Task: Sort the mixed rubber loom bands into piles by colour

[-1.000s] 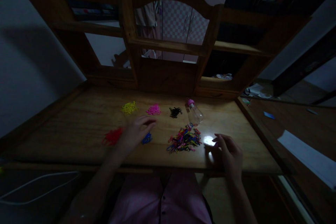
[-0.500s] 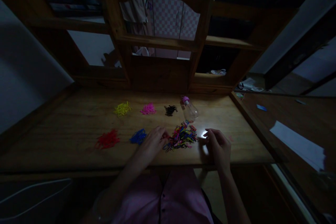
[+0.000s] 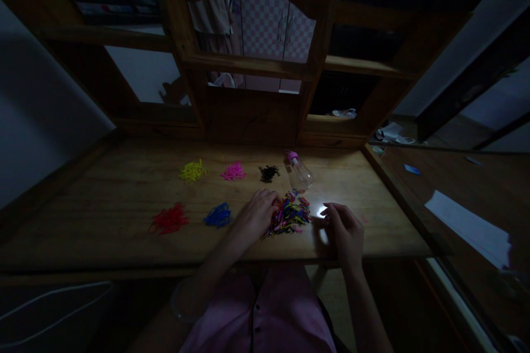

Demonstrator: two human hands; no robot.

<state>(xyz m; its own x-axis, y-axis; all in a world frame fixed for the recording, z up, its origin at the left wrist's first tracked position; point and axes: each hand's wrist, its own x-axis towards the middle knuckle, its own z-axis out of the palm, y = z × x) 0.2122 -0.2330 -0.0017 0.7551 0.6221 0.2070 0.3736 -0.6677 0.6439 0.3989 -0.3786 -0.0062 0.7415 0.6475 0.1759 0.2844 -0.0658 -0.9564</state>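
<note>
A mixed pile of small multicoloured bands [image 3: 292, 215], looking like little rubber bands, lies on the wooden desk [image 3: 132, 176]. My left hand [image 3: 257, 215] touches the pile's left side, its fingers curled and their tips partly hidden there. To the right of the pile, my right hand [image 3: 345, 227] rests with thumb and forefinger pinched together; what they hold, if anything, is too dark to tell. Sorted heaps lie around: blue bands [image 3: 218, 215] left of my left hand, red bands [image 3: 169, 218] farther left, and yellow [image 3: 192, 171], pink [image 3: 233, 171] and black bands [image 3: 269, 173] behind.
Behind the mixed pile lies a clear bulb-shaped bottle [image 3: 302, 176] with a pink cap. A wooden shelf unit [image 3: 252, 116] closes off the desk's back. On the brown surface at right are white paper sheets [image 3: 467, 226] and a small blue packet [image 3: 412, 169].
My left hand has shifted right, away from the blue heap and onto the left side of the mixed pile. My right hand has hardly moved.
</note>
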